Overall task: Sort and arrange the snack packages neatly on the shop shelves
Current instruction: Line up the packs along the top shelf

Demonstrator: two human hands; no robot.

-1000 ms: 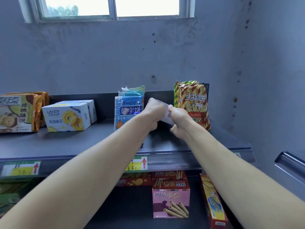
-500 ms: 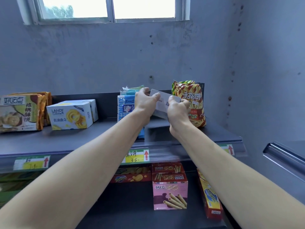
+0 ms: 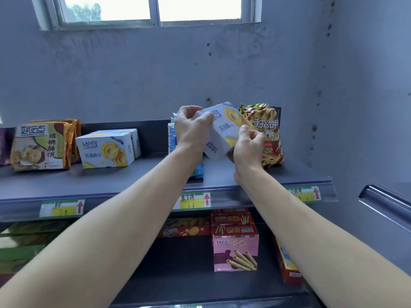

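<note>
Small shop, snack aisle. A dark metal shelf runs under the left hand and right hand. Its front lip, below the wrists, carries green-yellow price labels with red arrows and handwritten numbers. Stock is retail packs, fronts out, grouped by product. Two white LANDY cookie boxes sit left of the left hand, same print as the cookie box both hands grip. Walnut biscuit bags are further left; a striped stick-biscuit bag is just behind the right hand. A lower shelf beneath the forearms holds stacked pink wafer-roll boxes. Bare grey wall, high window above the hands.
</note>
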